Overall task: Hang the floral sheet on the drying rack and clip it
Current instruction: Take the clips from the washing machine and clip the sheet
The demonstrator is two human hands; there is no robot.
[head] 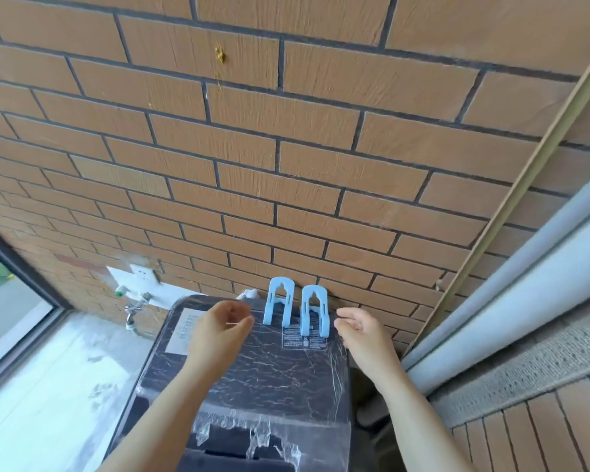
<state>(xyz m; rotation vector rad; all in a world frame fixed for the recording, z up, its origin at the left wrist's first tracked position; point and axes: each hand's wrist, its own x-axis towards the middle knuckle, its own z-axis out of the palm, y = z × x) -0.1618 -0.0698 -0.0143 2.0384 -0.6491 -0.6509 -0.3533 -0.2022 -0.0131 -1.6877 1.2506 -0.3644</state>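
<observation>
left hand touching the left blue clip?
Apart. Head view: a strip of dark lid shows between the left hand and the left blue clip.

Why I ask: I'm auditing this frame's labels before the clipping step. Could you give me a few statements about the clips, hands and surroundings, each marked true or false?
1. Two blue clips stand upright, side by side, on the dark marbled lid. True.
2. The left hand grips one of the clips. False: it holds nothing, and its fingers curl loosely just left of them.
3. The right hand is on the clips' right side and holds nothing. True.
4. The floral sheet is draped over the lid. False: no sheet is in view.
5. A wall socket is mounted on the brick wall, left of the lid. True.
</observation>
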